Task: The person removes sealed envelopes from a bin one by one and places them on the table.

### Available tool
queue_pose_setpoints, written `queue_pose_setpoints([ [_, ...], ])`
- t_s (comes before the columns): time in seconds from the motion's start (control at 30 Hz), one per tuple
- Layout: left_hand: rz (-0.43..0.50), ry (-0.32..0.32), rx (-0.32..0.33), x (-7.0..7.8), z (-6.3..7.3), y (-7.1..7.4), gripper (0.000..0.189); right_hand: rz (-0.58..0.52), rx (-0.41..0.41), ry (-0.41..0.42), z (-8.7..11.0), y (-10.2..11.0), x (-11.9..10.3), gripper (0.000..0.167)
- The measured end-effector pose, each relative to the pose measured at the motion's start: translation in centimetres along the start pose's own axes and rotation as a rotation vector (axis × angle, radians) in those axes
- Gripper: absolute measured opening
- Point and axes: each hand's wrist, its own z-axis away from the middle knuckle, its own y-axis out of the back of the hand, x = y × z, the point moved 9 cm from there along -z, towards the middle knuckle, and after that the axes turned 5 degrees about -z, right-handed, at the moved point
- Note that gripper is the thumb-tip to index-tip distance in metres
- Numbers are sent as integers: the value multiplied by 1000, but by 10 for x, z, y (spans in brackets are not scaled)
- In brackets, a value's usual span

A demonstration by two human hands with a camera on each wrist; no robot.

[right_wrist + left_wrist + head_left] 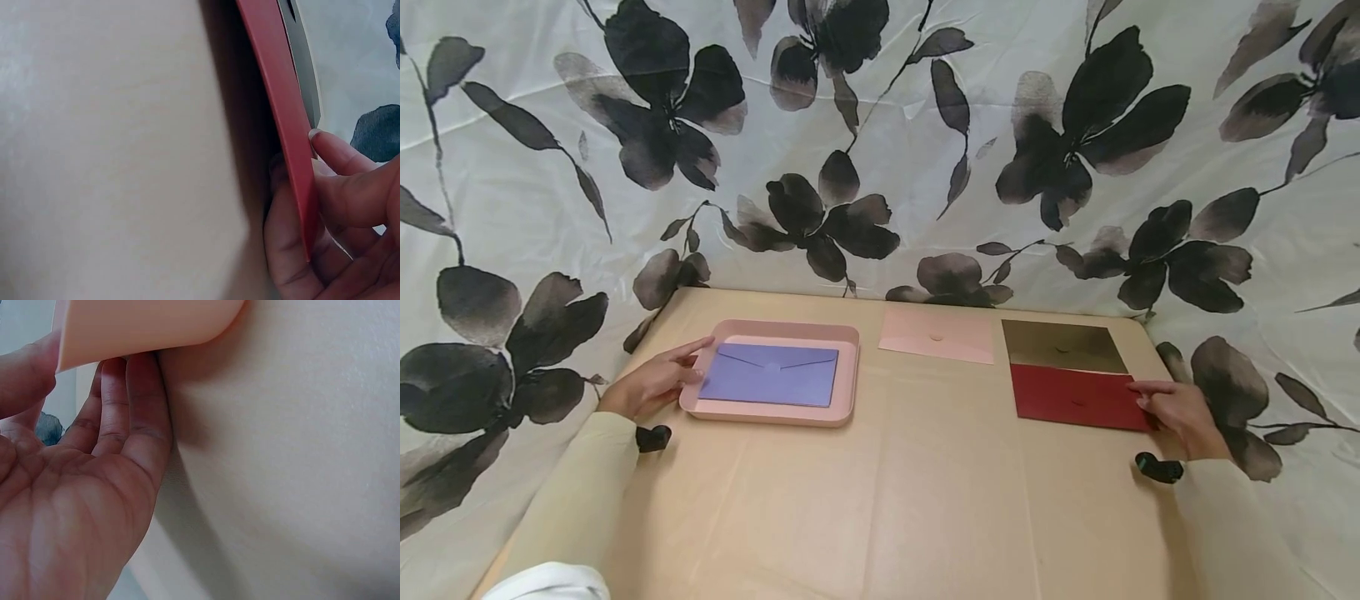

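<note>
My left hand [643, 385] grips the left rim of a pink tray [852, 367]. In the left wrist view the thumb [25, 378] lies at the outer edge of the tray wall [144, 325], and the other fingers reach beneath it. A lavender envelope [771, 385] with its flap side up lies inside the tray. On the right, my right hand [1180, 415] pinches the right end of a red envelope [1067, 400]. The right wrist view has the thumb above the red envelope [281, 94] and fingers under it, this end raised off the table.
Behind the red envelope lies a gold envelope [1063, 343], its lower edge against or under the red one. A pale pink envelope [936, 335] sits near the back edge. The light wooden table [925, 492] meets a white cloth with dark flowers [925, 167].
</note>
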Motion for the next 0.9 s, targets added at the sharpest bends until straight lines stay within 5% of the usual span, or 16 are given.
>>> queue_pose_setpoints([
  [0.9,-20,-2,14,1,1,1,83,103,26,105,0,0,-10,47],
])
